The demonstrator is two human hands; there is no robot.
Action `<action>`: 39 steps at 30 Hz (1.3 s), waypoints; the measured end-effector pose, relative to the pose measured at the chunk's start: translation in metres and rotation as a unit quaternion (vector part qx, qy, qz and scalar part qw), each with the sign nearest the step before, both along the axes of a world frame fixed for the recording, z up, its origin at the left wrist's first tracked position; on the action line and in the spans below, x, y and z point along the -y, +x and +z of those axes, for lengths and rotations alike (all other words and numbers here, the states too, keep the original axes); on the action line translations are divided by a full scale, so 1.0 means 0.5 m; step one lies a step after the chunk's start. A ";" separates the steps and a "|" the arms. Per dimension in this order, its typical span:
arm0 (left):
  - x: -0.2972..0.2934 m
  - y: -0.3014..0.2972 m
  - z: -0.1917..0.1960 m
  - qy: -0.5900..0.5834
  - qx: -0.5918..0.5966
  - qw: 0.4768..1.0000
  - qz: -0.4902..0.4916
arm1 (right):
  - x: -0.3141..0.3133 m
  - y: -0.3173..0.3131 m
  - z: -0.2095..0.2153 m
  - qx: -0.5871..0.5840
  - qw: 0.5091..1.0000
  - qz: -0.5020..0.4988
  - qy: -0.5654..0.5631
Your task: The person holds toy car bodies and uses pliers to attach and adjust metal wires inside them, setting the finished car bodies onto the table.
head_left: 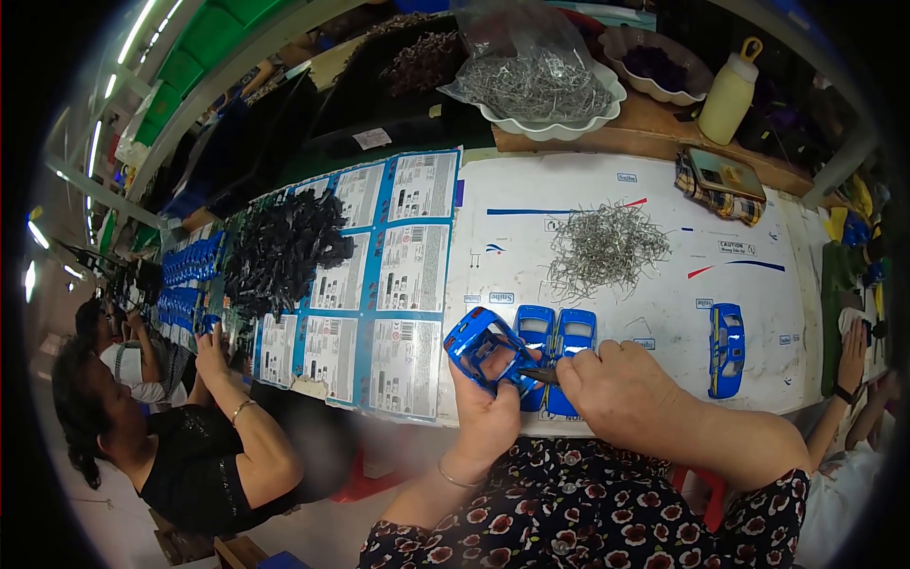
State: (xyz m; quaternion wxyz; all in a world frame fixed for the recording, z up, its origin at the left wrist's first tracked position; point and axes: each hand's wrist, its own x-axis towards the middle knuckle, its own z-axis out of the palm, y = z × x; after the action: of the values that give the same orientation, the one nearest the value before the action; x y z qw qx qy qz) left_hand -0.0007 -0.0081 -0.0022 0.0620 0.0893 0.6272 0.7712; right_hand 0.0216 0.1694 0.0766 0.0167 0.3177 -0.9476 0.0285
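My left hand (490, 414) is closed around a blue toy car body (477, 343), tilted up with its hollow side showing. In my right hand (616, 389), fingers wrapped together, is a dark slim piece (540, 376) that reaches to the car body's near edge. Whether it is a tool or a part, I cannot tell. Just behind my hands two more blue toy car bodies (575, 331) lie side by side on the table, partly covered by my fingers. Another blue toy car body (727, 351) lies apart to the right. Beyond my hands is a heap of thin metal pins (609, 248).
Black plastic parts (289, 251) are piled on printed sheets (409, 270) at left. Farther back stand a white bowl (559, 125) with a bag of metal pins, a bowl of purple pieces (654, 68) and a pale bottle (730, 100). Co-workers sit on both sides.
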 end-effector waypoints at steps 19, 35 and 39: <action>0.307 -0.181 -0.072 -0.636 -0.184 0.705 0.255 | -0.184 0.057 -0.058 0.030 0.959 -0.275 0.059; 0.007 -0.052 0.005 -0.472 -0.244 0.843 -0.088 | -0.212 0.014 -0.086 -0.014 0.978 -0.190 0.087; 0.009 -0.057 0.004 -0.509 -0.194 0.830 -0.117 | -0.203 0.033 -0.097 0.063 0.964 -0.258 -0.023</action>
State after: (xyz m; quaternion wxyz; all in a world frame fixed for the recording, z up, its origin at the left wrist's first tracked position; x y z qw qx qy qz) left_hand -0.0294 -0.0126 0.0000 0.0658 0.2657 0.9150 0.2964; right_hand 0.0379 0.2712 0.0279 -0.0292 0.0597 -0.9957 0.0652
